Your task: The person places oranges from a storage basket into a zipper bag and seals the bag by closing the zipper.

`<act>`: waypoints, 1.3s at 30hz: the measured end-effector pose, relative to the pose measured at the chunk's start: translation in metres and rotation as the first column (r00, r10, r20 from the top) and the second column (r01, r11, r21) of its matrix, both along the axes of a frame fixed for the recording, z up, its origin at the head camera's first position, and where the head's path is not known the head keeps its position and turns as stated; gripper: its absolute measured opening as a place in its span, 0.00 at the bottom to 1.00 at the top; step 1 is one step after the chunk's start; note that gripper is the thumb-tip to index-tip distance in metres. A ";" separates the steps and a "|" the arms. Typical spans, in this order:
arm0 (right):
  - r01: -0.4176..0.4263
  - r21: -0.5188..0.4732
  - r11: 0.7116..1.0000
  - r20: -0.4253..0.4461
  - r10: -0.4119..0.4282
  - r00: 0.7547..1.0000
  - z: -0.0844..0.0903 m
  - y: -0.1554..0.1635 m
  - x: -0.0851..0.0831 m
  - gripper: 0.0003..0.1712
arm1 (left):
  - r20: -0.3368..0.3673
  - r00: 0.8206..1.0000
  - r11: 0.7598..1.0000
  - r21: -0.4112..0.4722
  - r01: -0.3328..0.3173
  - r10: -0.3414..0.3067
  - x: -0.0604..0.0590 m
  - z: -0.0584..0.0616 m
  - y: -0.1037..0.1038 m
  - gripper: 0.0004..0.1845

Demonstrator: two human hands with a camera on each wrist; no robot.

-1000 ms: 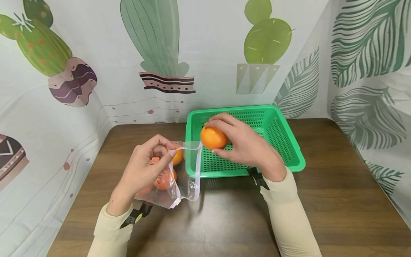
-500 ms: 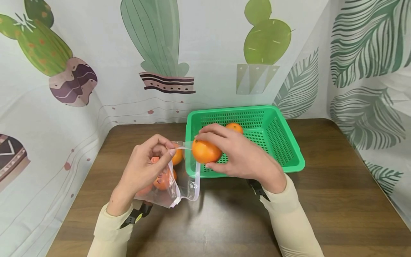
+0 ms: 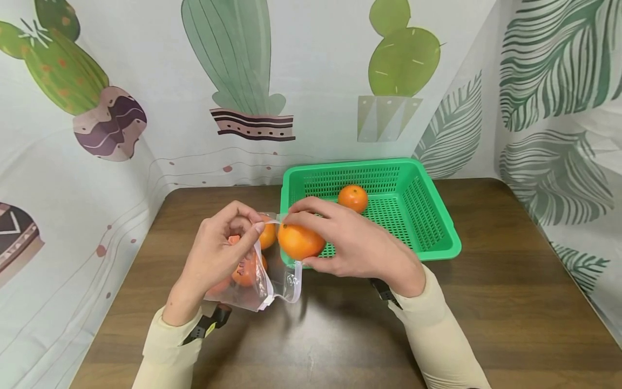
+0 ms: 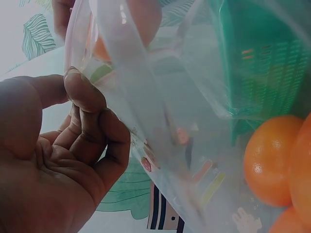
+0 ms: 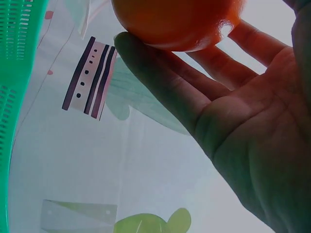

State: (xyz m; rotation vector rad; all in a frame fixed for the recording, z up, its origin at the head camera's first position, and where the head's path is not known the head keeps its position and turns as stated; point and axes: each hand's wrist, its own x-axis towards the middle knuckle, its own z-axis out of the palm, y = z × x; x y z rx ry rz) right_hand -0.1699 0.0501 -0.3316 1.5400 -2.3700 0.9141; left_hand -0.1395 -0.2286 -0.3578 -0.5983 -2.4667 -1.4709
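Note:
A clear zip bag [image 3: 284,278] with a whitish zip edge stands on the table, several orange fruits [image 3: 248,270] inside it. My left hand [image 3: 218,248] pinches the bag's rim between thumb and forefinger; the left wrist view shows that pinch on the clear plastic [image 4: 160,121] up close. In my right hand [image 3: 359,243] is an orange [image 3: 301,241], gripped between thumb and fingers at the bag's mouth. The right wrist view shows the same orange [image 5: 180,19] above the palm. Whether it touches the rim I cannot tell.
Behind and right of the bag, a green perforated basket [image 3: 437,227] stands on the brown wooden table [image 3: 486,302]. One orange [image 3: 353,198] lies inside it. A white cloth with cactus and leaf prints [image 3: 325,81] hangs behind the table.
My right hand has moved left and toward me with its orange, from over the basket to the bag's mouth. The orange in the basket has come into view. My left hand stays nearly still.

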 end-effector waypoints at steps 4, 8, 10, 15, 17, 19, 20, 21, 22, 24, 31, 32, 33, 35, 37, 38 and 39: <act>-0.009 0.010 1.000 -0.015 0.010 1.000 -0.001 -0.004 0.001 0.34 | 0.005 1.000 1.000 -0.004 -0.013 0.013 0.000 0.000 0.000 0.06; -0.021 0.020 1.000 -0.026 0.021 0.999 -0.003 -0.008 0.002 0.33 | 0.012 1.000 1.000 0.006 -0.016 0.016 0.000 0.000 0.000 0.06; -0.031 0.022 0.999 -0.031 0.032 0.999 -0.005 -0.010 0.002 0.33 | 0.009 1.000 1.000 0.008 -0.016 0.016 0.001 0.000 0.000 0.06; -0.058 0.034 0.998 -0.048 0.060 0.997 -0.007 -0.015 0.005 0.34 | -0.008 1.000 1.000 0.013 -0.020 0.020 0.000 0.000 0.000 0.08; -0.068 0.038 0.997 -0.054 0.070 0.996 -0.007 -0.018 0.007 0.34 | -0.013 1.000 1.000 0.017 -0.023 0.024 0.000 0.000 0.001 0.08; -0.074 0.041 0.996 -0.069 0.077 0.995 -0.008 -0.020 0.009 0.34 | -0.016 0.999 0.999 0.022 -0.028 0.029 0.001 0.000 0.000 0.08; -0.079 0.038 0.996 -0.074 0.081 0.994 -0.008 -0.022 0.010 0.34 | -0.017 0.999 0.999 0.025 -0.032 0.032 0.001 0.000 0.000 0.08; -0.086 0.033 0.996 -0.081 0.088 0.993 -0.008 -0.023 0.011 0.34 | -0.017 0.999 0.999 0.029 -0.033 0.034 0.001 0.000 0.000 0.08; -0.091 0.028 0.995 -0.088 0.093 0.992 -0.008 -0.023 0.011 0.34 | -0.017 0.999 0.999 0.032 -0.034 0.035 0.001 0.000 0.000 0.08; -0.097 0.027 0.995 -0.108 0.099 0.989 -0.009 -0.025 0.012 0.35 | -0.016 0.999 0.999 0.038 -0.035 0.035 0.001 0.000 0.000 0.07; -0.099 0.062 0.993 -0.148 0.108 0.983 -0.010 -0.031 0.016 0.38 | -0.027 0.999 0.998 0.037 -0.041 0.042 0.001 -0.001 -0.001 0.07; -0.099 0.067 0.993 -0.152 0.108 0.982 -0.010 -0.032 0.017 0.39 | -0.029 0.999 0.998 0.036 -0.043 0.044 0.001 -0.001 -0.001 0.07; -0.100 0.070 0.992 -0.154 0.110 0.982 -0.010 -0.033 0.017 0.39 | -0.033 0.998 0.998 0.033 -0.045 0.046 0.001 -0.001 -0.001 0.06; -0.105 0.071 0.992 -0.161 0.115 0.980 -0.012 -0.035 0.018 0.39 | -0.042 0.998 0.998 0.026 -0.048 0.050 0.001 -0.001 -0.002 0.06; -0.111 0.065 0.992 -0.168 0.120 0.978 -0.013 -0.038 0.018 0.38 | -0.052 0.997 0.998 0.019 -0.053 0.054 0.001 0.000 -0.002 0.06; -0.111 0.061 0.992 -0.174 0.120 0.977 -0.014 -0.039 0.018 0.38 | -0.053 0.997 0.998 0.020 -0.054 0.055 0.001 0.000 -0.002 0.06; -0.113 0.056 0.992 -0.177 0.122 0.977 -0.015 -0.040 0.018 0.37 | -0.057 0.997 0.998 0.020 -0.056 0.057 0.001 0.000 -0.002 0.06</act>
